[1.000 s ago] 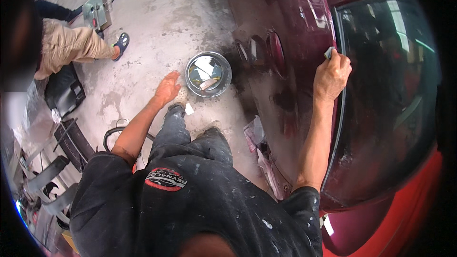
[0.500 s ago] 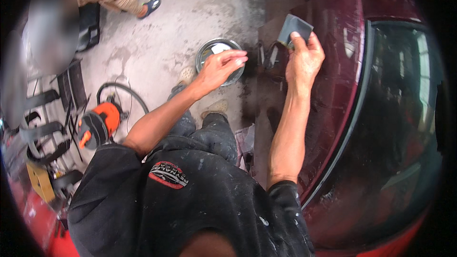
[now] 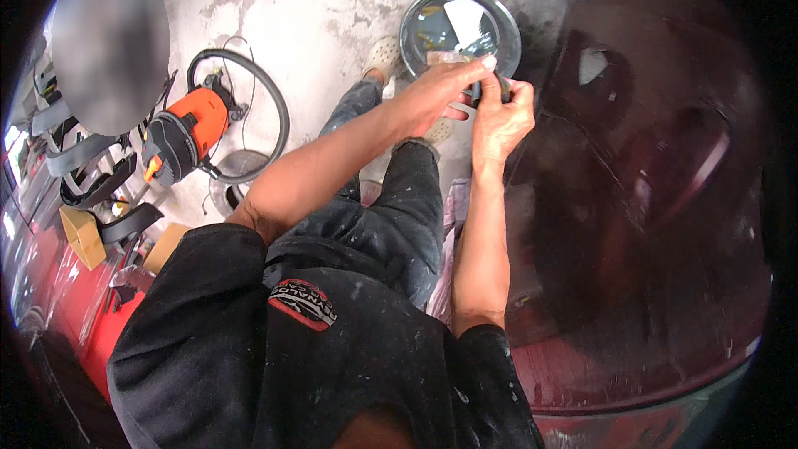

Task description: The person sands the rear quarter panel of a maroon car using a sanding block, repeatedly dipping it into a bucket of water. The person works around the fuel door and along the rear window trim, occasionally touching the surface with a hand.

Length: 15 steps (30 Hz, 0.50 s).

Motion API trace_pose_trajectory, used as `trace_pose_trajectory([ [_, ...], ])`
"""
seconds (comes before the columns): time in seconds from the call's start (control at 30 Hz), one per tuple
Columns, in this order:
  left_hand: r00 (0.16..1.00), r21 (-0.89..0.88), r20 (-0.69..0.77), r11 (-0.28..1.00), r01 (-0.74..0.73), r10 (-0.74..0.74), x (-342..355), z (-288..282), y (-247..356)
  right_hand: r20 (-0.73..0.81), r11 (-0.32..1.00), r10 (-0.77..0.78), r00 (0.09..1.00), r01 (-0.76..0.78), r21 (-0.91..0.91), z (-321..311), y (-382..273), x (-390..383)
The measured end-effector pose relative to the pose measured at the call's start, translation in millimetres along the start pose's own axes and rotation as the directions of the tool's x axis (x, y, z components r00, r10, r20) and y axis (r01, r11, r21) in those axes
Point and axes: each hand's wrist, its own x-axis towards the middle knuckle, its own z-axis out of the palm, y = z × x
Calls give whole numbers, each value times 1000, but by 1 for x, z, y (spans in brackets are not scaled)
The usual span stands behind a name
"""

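My left hand [image 3: 449,87] and my right hand [image 3: 503,116] meet over the near edge of a round metal basin [image 3: 511,37], both gripping a small dark grey pad [image 3: 480,90] that is largely hidden by fingers. The basin stands on the floor and holds water with a white sheet [image 3: 465,21] and a tan piece [image 3: 440,59] in it. Beside my right arm is the dark maroon car body [image 3: 632,224], its paint streaked and wet-looking.
An orange-and-black vacuum [image 3: 194,120] with a looped black hose lies left on the concrete floor [image 3: 291,0]. Further left are loose dark trim parts [image 3: 100,183], cardboard boxes [image 3: 81,237] and red bodywork [image 3: 58,283]. My feet in beige clogs are below the basin.
My right hand has left the car's window edge with the pad and moved down-left to the basin; my left hand has risen to join it. The view has turned, showing more of the vacuum.
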Motion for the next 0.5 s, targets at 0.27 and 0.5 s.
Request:
trace_pose_trajectory([
  [0.27,966,-252,171,939,233,-194,149,-121,-64,457,799,247,854,-446,402,90,127,-11],
  [0.5,952,-261,201,925,277,-229,222,-190,-77,571,378,418,707,-707,598,147,222,37],
])
